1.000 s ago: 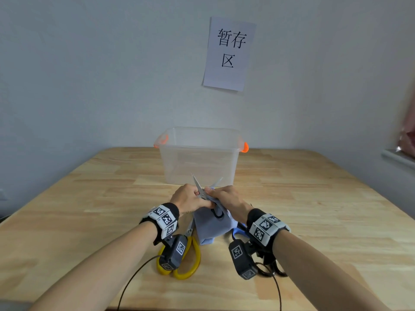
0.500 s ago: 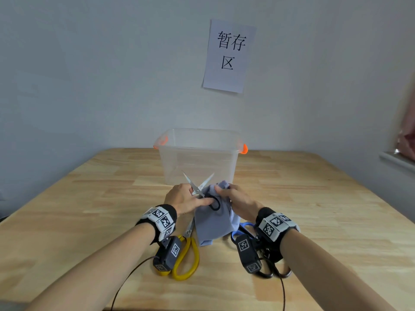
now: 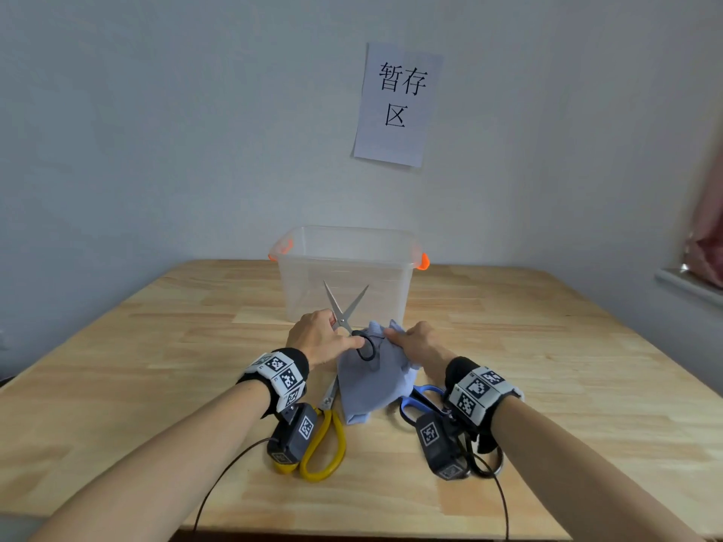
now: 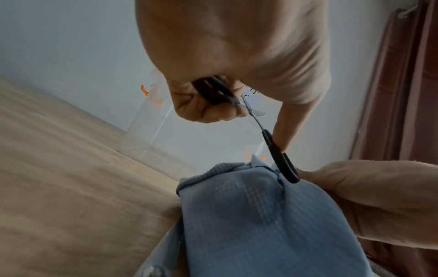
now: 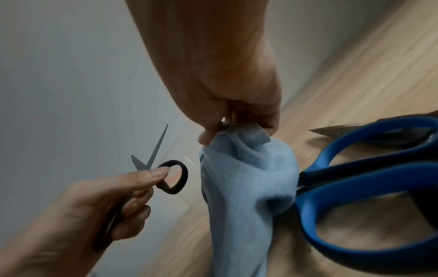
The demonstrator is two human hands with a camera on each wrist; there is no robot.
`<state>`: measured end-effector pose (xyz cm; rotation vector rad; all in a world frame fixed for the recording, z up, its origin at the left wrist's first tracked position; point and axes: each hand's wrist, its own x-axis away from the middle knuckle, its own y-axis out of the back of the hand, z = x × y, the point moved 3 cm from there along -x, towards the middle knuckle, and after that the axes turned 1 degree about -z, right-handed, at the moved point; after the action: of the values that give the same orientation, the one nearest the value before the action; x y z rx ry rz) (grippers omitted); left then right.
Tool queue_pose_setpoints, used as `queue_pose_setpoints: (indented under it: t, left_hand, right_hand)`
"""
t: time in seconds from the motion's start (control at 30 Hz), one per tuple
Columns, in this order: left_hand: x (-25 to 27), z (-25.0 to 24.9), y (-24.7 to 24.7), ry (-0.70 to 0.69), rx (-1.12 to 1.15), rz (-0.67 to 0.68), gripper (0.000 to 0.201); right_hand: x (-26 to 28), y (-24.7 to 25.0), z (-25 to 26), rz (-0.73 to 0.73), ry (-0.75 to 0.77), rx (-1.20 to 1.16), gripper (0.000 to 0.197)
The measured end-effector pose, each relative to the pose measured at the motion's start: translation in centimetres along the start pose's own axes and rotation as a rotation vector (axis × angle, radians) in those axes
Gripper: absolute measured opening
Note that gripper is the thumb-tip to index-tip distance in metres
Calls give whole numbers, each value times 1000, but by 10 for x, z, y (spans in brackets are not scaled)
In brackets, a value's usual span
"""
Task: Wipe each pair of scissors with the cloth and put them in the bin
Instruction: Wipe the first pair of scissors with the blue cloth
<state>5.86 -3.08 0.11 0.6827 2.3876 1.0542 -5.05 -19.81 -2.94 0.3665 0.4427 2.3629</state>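
My left hand (image 3: 319,338) grips small black-handled scissors (image 3: 346,312) by one handle, blades spread apart and pointing up toward the bin. In the left wrist view the scissors (image 4: 279,157) run from my curled fingers down to the cloth (image 4: 260,215). My right hand (image 3: 414,342) pinches the top of the blue-grey cloth (image 3: 371,381), which hangs down to the table. The right wrist view has the cloth (image 5: 246,168) bunched in my fingers, just right of the scissors (image 5: 173,177). The clear plastic bin (image 3: 348,267) with orange handles stands just behind both hands.
Yellow-handled scissors (image 3: 324,444) lie on the wooden table (image 3: 137,365) under my left wrist. Blue-handled scissors (image 3: 418,400) lie under my right wrist, large in the right wrist view (image 5: 367,183). A paper sign (image 3: 397,105) hangs on the wall behind.
The right hand has drawn the cloth off to the right of the black scissors. The blades have spread wider and now stand free above the left hand.
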Motion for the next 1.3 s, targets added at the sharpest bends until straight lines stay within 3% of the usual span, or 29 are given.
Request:
queue_pose_setpoints:
  t: [0.07,0.2,0.47,0.57,0.73,0.83,0.97,1.07,1.3]
  left_hand:
    - [2,-1,1,-1,32,9,51]
    - [5,-2,0,-16,105,48,51]
    - [8,-1,1,-92,213,48,55]
    - [8,-2,4,-117,237,17,53]
    - [6,-4,-1,-157,227,66,56]
    - [6,-6,-5,-175,242,92,57]
    - [5,-12,-7,-189,269,121,57]
    - [1,-16,-9,-192,271,125,57]
    - [-6,-15,-20,-198,252,130,59]
  right_hand:
    - [3,4,5,1,-3,-4,44]
    - [5,8,9,136,-21,-74,46]
    - [20,24,20,-36,4,375,36]
    - [15,25,24,-41,7,220,33]
    - [16,14,20,-20,-70,-366,36]
    - [13,4,14,23,-121,-403,33]
    - [12,-2,12,120,-111,-460,14]
    - [11,-3,12,209,-64,-527,22]
    - [12,-4,7,340,30,-627,22]
